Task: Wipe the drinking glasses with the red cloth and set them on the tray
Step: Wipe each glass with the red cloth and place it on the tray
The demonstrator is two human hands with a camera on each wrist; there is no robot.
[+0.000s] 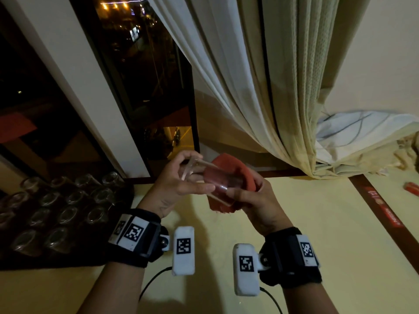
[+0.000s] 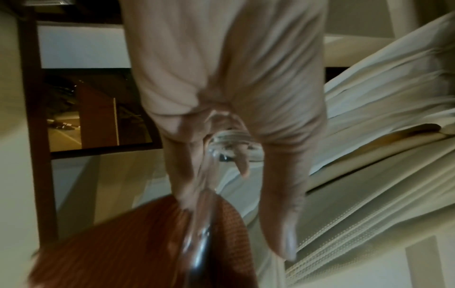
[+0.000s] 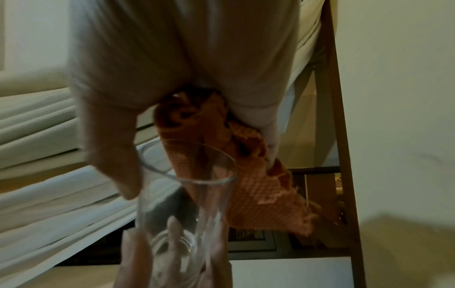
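Note:
A clear drinking glass lies sideways in the air above the table, between both hands. My left hand grips its base end with fingers and thumb; the base shows between them. My right hand holds the red cloth bunched against the glass's mouth end, thumb on the rim. In the right wrist view the cloth hangs behind the open rim of the glass. A dark tray at the left carries several glasses.
The yellow table has a brown border at the right. Cream curtains hang behind, over a dark window. A small red object lies at the far right edge. Cables trail from the wrist cameras.

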